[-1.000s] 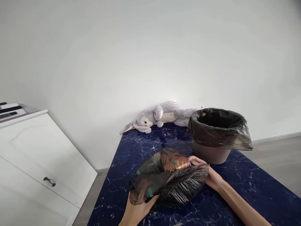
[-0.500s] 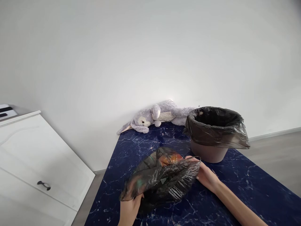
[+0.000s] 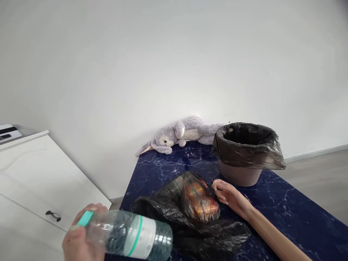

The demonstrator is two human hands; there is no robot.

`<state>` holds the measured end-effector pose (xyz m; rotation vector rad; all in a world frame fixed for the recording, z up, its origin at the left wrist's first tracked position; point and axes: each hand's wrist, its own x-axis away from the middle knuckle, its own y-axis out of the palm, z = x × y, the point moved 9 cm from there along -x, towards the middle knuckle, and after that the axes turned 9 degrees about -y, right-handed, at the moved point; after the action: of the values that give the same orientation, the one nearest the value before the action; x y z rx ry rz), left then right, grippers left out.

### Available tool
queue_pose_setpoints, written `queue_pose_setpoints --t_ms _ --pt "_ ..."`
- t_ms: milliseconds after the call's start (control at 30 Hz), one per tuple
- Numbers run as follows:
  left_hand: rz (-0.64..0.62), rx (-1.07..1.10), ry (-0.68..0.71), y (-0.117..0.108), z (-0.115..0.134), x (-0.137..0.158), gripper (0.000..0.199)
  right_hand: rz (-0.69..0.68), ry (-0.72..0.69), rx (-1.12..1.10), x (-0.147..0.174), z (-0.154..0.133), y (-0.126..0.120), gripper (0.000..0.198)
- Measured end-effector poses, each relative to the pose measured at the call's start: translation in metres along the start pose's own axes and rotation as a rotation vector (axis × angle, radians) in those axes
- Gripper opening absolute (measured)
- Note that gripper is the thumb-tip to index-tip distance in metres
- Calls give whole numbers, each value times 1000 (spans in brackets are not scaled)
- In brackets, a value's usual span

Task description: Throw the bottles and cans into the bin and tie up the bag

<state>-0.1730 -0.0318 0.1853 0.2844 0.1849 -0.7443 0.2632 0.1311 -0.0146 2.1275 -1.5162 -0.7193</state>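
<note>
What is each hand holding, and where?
The left hand grips a clear plastic bottle at its teal-capped neck. The right hand holds nothing, resting beside the black plastic bag.

Clear plastic bottle [image 3: 130,235], teal cap, held sideways at table edge; crumpled black bag [image 3: 190,217] on table beside

Two hands: left hand [image 3: 78,239], right hand [image 3: 230,197]. One plastic bottle [image 3: 130,235], one loose black bag [image 3: 190,217], one lined bin [image 3: 246,154], one plush rabbit [image 3: 181,135], one bench [image 3: 293,214], one white cabinet [image 3: 40,185].
</note>
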Motion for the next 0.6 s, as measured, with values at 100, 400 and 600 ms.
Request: queue_pose_setpoints --t_ms 100,400,600 --pt "86 179 -79 -20 10 -13 59 8 10 2 1 -2 2 26" --pt "10 -142 64 -21 11 -10 43 34 24 16 5 -2 1 31" --pt "10 -172 -8 -15 -34 -25 46 58 26 14 6 0 -1 31"
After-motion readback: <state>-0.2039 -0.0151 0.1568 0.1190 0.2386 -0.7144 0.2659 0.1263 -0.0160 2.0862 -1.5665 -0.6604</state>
